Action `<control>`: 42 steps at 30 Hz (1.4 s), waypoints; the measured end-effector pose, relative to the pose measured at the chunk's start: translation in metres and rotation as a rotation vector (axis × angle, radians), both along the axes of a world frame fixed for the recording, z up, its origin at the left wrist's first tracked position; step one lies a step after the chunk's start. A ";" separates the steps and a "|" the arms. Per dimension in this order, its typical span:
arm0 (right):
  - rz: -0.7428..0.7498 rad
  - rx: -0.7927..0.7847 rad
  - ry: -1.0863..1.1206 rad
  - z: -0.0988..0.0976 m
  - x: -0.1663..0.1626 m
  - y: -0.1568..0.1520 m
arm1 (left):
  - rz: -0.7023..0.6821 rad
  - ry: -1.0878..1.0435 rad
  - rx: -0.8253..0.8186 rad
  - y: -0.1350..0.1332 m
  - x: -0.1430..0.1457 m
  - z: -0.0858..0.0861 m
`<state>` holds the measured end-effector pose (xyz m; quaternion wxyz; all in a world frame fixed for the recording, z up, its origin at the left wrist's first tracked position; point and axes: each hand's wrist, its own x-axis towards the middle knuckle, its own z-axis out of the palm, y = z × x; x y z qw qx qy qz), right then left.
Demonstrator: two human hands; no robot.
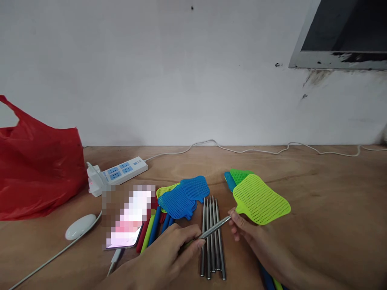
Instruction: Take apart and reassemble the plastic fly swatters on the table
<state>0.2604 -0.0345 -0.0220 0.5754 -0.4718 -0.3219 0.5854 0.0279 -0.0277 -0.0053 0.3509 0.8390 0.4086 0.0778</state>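
Note:
My left hand is closed around a slim metal rod, with a bit of yellow-green showing between its fingers. At the rod's far end, my right hand pinches the neck of a yellow-green fly swatter head; whether rod and neck are joined is hidden by the fingers. Under the held rod, several loose metal rods lie side by side. Left of them are blue mesh swatter heads with a yellow one beneath. A green swatter head and a blue one lie behind the held head.
Red, yellow and blue handles lie beside a lit phone. A white power strip, a white oval device and a red plastic bag are at left. A thin cable runs along the wall.

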 end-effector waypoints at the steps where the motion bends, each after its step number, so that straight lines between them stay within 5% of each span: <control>1: 0.022 0.004 0.005 0.001 -0.005 -0.003 | 0.002 -0.015 -0.004 0.000 0.001 0.000; 13: -0.005 -0.031 0.113 0.000 0.015 0.000 | 0.092 -0.011 0.001 -0.003 -0.029 -0.011; 20: 0.010 -0.041 0.072 0.000 0.002 -0.003 | 0.057 -0.045 0.091 -0.002 -0.014 -0.002; 28: 0.058 -0.027 0.111 0.001 0.006 -0.001 | 0.098 -0.140 0.021 0.000 -0.005 -0.011; 34: 0.146 0.005 0.117 0.007 0.007 0.003 | 0.162 -0.237 -0.040 -0.002 0.002 -0.002; 42: 0.030 -0.021 0.064 0.007 0.028 0.022 | 0.136 -0.231 0.105 0.006 -0.002 0.007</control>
